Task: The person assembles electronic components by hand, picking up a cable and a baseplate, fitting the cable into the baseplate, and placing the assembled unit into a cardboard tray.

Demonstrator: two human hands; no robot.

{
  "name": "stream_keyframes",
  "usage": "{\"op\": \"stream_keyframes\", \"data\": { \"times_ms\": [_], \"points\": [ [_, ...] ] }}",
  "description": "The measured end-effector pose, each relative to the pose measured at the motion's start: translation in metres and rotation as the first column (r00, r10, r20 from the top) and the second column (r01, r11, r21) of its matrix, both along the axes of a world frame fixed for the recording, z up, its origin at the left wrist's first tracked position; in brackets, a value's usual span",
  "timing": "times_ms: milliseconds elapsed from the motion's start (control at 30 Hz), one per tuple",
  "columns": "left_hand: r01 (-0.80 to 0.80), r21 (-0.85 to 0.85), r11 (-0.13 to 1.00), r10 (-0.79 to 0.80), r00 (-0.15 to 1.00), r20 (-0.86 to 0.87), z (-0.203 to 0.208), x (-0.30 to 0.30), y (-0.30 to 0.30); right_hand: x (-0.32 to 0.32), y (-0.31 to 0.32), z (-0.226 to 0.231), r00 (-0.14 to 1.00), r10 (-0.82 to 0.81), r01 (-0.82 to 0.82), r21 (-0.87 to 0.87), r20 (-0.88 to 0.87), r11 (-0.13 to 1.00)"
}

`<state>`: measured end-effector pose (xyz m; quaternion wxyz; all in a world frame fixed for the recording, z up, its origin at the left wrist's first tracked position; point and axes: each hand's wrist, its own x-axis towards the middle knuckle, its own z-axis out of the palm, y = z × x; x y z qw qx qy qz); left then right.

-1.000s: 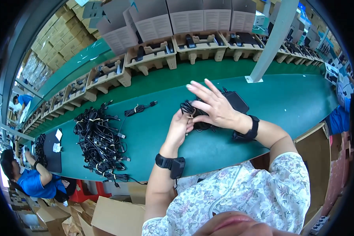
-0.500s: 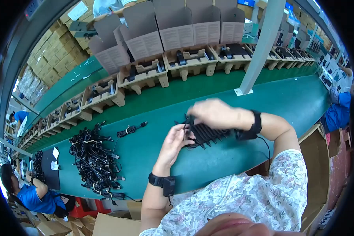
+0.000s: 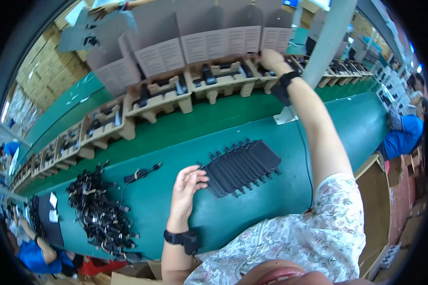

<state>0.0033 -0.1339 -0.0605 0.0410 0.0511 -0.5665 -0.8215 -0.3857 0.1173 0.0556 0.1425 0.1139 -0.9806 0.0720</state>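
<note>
The cable heap (image 3: 100,209) sits at 8 o'clock from the left hand (image 3: 186,184), with one tied cable (image 3: 139,175) nearer, toward 10; both are best left outside the forearm's sweep. The left hand's fingers are slightly parted and gently curled, nothing seen in them — whether their tips touch the nearest unit, I cannot tell. Used that lightly, the hand could probably steady the row of units (image 3: 245,167) without tipping it. Farther right, at about 1 o'clock from the row, the right hand (image 3: 272,60) is at a tray (image 3: 265,77); its fingers are blurred and partly hidden, so I cannot tell whether it pinches anything. A reach this long likely goes best from above, pressing lightly so the tray sits square, with the wrist strap (image 3: 288,77) clear of the post (image 3: 325,45). The units are black and flat, lapped like fallen dominoes on the green table (image 3: 271,204) at 2 to 3 o'clock from the left hand, stubby ends poking out along two sides; the rightmost shows its whole face. The tray is brown — a grey flap rises at its 12 o'clock.
</note>
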Motion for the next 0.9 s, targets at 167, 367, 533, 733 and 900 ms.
{"op": "stream_keyframes", "data": {
  "times_ms": [167,367,533,733,900],
  "points": [
    [-0.105,-0.044,0.994,0.107,0.992,0.064,0.010,0.012,-0.001,0.011,-0.045,-0.029,0.992,0.117,-0.100,0.249,-0.054,0.963],
    [-0.045,-0.038,0.998,0.049,0.992,0.115,0.009,0.005,0.009,0.008,-0.043,-0.035,0.983,-0.056,0.166,0.725,-0.174,0.669],
    [-0.039,-0.079,0.996,0.050,0.989,0.141,0.012,0.002,0.008,-0.019,-0.048,-0.034,0.992,-0.124,0.094,0.761,-0.018,0.642],
    [-0.048,-0.053,0.997,0.055,0.986,0.158,0.007,0.000,0.002,-0.049,-0.040,-0.054,0.990,-0.104,0.124,0.248,-0.091,0.961],
    [-0.085,-0.037,0.996,0.091,0.972,0.217,0.011,0.009,-0.010,-0.042,-0.051,-0.031,0.940,0.102,-0.159,0.154,0.327,0.975]
  ]
}}
